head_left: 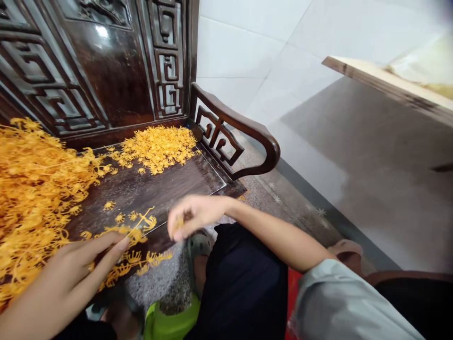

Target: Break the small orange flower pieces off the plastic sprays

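My left hand (79,271) is at the lower left, thumb and forefinger pinched on a thin yellow plastic flower stem (141,221). Small spidery flower pieces branch from the stem near the bench's front edge. To the right, my right hand (201,212) is blurred by motion, its fingers curled around something small and yellow, likely flower pieces (180,222). A big heap of yellow flower stems (38,189) covers the left of the dark wooden bench (170,182). Farther back lies a smaller pile of loose yellow flower pieces (161,146).
The bench has a carved backrest (123,85) and a curved armrest (262,146) at its right end. A wooden board (375,78) juts in at upper right by the tiled wall (240,47). A green plastic stool (170,323) shows below, near my legs.
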Available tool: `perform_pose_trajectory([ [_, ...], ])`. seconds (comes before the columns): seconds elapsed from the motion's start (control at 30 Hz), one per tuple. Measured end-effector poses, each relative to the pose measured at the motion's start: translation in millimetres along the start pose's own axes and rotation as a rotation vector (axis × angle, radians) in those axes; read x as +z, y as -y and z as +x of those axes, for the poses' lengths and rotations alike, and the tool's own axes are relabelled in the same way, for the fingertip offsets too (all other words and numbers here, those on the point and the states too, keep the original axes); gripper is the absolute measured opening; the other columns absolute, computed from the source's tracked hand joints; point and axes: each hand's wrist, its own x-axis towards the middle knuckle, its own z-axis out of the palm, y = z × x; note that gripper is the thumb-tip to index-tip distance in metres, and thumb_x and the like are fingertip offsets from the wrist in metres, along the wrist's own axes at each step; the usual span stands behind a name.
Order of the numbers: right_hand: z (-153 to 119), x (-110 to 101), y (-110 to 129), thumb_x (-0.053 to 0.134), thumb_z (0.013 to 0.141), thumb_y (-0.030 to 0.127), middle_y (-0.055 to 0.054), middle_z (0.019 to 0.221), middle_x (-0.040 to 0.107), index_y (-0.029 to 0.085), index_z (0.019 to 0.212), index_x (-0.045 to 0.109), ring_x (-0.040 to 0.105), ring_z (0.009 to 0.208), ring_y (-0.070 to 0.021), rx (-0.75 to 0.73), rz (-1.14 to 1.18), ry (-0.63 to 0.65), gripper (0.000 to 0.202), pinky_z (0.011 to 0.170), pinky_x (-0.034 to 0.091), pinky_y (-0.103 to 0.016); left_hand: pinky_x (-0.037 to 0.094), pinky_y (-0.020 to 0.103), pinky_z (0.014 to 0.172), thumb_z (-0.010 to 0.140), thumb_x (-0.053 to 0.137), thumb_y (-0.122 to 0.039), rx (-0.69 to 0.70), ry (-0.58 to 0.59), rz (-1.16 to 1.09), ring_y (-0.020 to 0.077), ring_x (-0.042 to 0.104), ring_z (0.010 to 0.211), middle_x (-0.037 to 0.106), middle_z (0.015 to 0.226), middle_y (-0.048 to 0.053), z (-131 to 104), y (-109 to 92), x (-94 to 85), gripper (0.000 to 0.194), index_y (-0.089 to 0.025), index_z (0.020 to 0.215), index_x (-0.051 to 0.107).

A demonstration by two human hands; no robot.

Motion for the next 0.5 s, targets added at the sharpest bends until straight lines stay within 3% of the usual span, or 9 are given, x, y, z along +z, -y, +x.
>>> perform_pose_trajectory([
  [0.1, 2.8, -14.3, 15.2, 0.07, 0.098, 0.056, -0.007, 0.112, 0.081, 0.021, 0.114, 0.072, 0.07, 0.086, -0.0154, -0.194, 0.461, -0.492, 0.039, 0.078, 0.06, -0.028, 0.06, 0.027, 0.088, 0.108, 0.054, -0.055, -0.077, 0.023, -0.128, 0.0244, 0.08, 0.1, 0.084, 0.113, 0.002, 16.1, -23.7, -7.1, 0.04, -0.027, 0.108, 0.082],
  [0.17, 5.3, -17.2, 17.2, 0.068, 0.099, 0.052, -0.006, 0.105, 0.081, 0.02, 0.117, 0.073, 0.067, 0.078, -0.0132, -0.146, 0.548, -0.653, 0.037, 0.071, 0.058, -0.025, 0.058, 0.024, 0.082, 0.107, 0.056, -0.058, -0.106, 0.019, -0.198, 0.0216, 0.077, 0.093, 0.082, 0.101, 0.0, 22.4, -32.8, -10.7, 0.041, -0.024, 0.101, 0.079],
  [0.3, 13.4, -5.3, 8.8, 0.073, 0.095, 0.025, 0.001, 0.079, 0.072, 0.017, 0.105, 0.075, 0.056, 0.061, -0.0077, 0.022, 0.219, -0.644, 0.013, 0.057, 0.045, -0.019, 0.048, 0.022, 0.058, 0.106, 0.058, -0.059, -0.129, 0.009, -0.309, 0.0148, 0.063, 0.063, 0.068, 0.072, -0.002, 25.3, -37.3, -11.6, 0.041, -0.022, 0.105, 0.076],
  [0.4, 20.4, 6.3, 5.6, 0.076, 0.096, 0.031, 0.001, 0.081, 0.07, 0.017, 0.105, 0.072, 0.057, 0.065, -0.0081, 0.046, 0.04, -0.532, 0.016, 0.06, 0.045, -0.021, 0.044, 0.022, 0.052, 0.107, 0.055, -0.062, -0.177, 0.024, -0.421, 0.0144, 0.056, 0.054, 0.056, 0.059, -0.005, 25.2, -38.1, -9.9, 0.048, -0.02, 0.125, 0.073],
  [0.5, 25.6, 13.3, 5.4, 0.082, 0.093, 0.042, 0.002, 0.088, 0.067, 0.018, 0.114, 0.07, 0.058, 0.071, -0.0087, 0.051, 0.05, -0.468, 0.034, 0.063, 0.046, -0.022, 0.047, 0.023, 0.054, 0.109, 0.053, -0.06, -0.229, 0.066, -0.541, 0.0143, 0.056, 0.054, 0.056, 0.059, -0.006, 26.4, -41.5, -7.9, 0.052, -0.02, 0.139, 0.068],
])
